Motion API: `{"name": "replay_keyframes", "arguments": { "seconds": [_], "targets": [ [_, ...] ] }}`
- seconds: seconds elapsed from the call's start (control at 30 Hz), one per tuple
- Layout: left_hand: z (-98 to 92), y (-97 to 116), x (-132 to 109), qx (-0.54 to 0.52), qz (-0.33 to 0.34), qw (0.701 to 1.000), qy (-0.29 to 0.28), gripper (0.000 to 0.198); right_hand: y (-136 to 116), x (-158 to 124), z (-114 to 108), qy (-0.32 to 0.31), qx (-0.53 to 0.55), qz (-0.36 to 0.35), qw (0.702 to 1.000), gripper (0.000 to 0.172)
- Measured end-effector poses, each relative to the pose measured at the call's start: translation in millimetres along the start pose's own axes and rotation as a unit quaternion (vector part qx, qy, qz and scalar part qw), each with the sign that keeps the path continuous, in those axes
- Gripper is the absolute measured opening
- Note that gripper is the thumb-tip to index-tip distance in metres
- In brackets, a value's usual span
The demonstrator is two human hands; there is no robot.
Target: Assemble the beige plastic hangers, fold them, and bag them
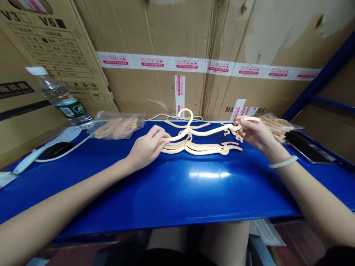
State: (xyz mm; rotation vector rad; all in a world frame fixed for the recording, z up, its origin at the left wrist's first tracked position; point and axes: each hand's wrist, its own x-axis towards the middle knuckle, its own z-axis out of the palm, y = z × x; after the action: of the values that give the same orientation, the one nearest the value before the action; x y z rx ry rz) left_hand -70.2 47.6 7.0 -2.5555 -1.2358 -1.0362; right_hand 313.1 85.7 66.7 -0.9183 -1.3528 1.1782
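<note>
A cream plastic clothes hanger (209, 132) is held between my two hands above the blue table, its hook pointing up. My left hand (149, 146) is closed round the hanger's left arm. My right hand (253, 133) pinches the hanger's right end, where a curved cream piece (252, 119) sticks out past the fingers; whether it is joined to the hanger I cannot tell. Just beneath, several similar hangers (203, 149) lie stacked on the table. Small cream hook-shaped pieces (234, 133) lie near my right hand, and another curved cream arm (202, 125) rests behind the held hanger.
Clear bags of cream parts lie left (118, 127) and right (277, 123) on the blue table (172, 195). A water bottle (65, 99), a hairbrush (52, 142) and a black rounded object (58, 149) are at left. A phone (307, 147) lies right. Cardboard boxes (155, 88) stand behind.
</note>
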Motion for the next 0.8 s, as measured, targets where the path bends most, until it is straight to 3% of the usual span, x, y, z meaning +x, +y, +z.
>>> {"name": "replay_keyframes", "arguments": {
  "seconds": [0.17, 0.33, 0.5, 0.6, 0.67, 0.73, 0.8],
  "targets": [
    [-21.3, -5, 11, 0.064, 0.094, 0.991, -0.069, 0.023, -21, 4, -33, -0.105, -0.198, 0.053, 0.973, 0.037],
    [-17.9, -2, -1, 0.112, 0.139, 0.970, -0.166, 0.021, -25, 4, -35, -0.291, -0.377, 0.062, 0.877, 0.042],
    [-15.9, 5, -6, 0.144, 0.096, 0.963, -0.207, 0.016, -11, 5, -21, -0.349, -0.478, 0.047, 0.805, 0.038],
    [-27.6, 37, -23, 0.183, 0.066, 0.968, -0.159, 0.020, -7, 3, -15, -0.345, -0.515, 0.032, 0.784, 0.036],
    [-31.2, 72, -53, 0.196, 0.072, 0.973, -0.099, 0.025, -7, 1, -12, -0.343, -0.524, 0.037, 0.778, 0.034],
    [-23.8, 110, -93, 0.168, 0.142, 0.973, -0.066, 0.031, -7, 0, -11, -0.342, -0.531, 0.048, 0.774, 0.033],
    [-4.9, 141, -133, 0.132, 0.197, 0.968, -0.088, 0.038, -7, -2, -10, -0.338, -0.538, 0.053, 0.771, 0.033]
  ]
}}
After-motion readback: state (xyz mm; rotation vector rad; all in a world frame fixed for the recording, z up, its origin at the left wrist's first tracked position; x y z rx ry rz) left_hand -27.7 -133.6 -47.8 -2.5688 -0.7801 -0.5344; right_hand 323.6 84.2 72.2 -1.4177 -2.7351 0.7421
